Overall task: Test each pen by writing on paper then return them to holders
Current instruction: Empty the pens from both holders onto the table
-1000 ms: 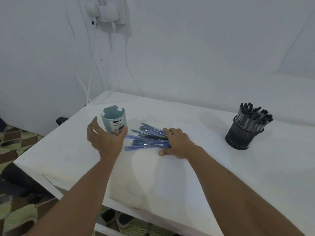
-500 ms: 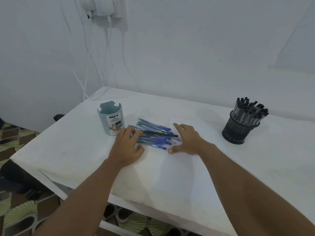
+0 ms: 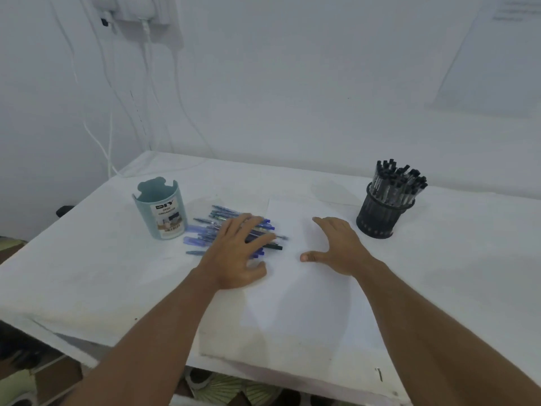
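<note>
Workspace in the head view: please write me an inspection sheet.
Surface: white table, sheet of paper in the middle.
Job's things: blue pens loose in a pile; teal holder looks empty; black mesh holder full of black-capped pens.
Clutter: nothing seen.
Hands: left hand flat on the pile; right hand flat on the paper.
Cables: white cables from wall chargers.
Surroundings: white walls, patterned floor.

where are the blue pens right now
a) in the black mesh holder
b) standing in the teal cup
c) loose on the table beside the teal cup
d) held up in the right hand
c: the blue pens lie in a loose pile on the table just right of the empty teal cup, with the left hand spread flat over them.
</note>
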The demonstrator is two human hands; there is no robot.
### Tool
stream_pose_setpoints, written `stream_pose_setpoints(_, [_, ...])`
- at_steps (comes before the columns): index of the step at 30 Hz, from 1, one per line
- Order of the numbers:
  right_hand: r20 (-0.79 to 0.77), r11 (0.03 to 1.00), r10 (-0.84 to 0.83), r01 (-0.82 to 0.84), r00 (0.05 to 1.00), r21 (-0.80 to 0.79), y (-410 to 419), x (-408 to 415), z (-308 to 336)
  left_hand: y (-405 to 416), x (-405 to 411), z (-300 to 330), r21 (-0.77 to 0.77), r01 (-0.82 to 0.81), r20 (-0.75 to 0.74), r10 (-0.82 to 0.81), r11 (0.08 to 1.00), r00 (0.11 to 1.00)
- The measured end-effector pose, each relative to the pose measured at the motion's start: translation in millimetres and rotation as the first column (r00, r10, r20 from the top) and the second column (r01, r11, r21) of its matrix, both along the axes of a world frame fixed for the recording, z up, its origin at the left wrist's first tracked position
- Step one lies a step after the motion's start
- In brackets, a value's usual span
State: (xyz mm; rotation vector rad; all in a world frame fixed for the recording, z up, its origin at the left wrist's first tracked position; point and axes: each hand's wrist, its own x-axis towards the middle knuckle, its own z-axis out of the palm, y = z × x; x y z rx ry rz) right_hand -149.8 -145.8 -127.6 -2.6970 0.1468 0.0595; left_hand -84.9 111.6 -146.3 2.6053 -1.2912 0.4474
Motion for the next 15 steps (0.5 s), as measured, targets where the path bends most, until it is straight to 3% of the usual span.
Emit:
stream_pose_setpoints(6, [0.022,0.998,-0.043,0.044,0.999,-0.052,-9,-13,-16,-11,11,1,0.120,0.033,-0.048,-0.028,0.992,0.998])
stream_pose_setpoints(15, [0.025,0.997,-0.019,0.021,0.999,-0.080,-1,-10,-18,1,17,0,-0.010,0.002,0.000,-0.002,1.000,1.000])
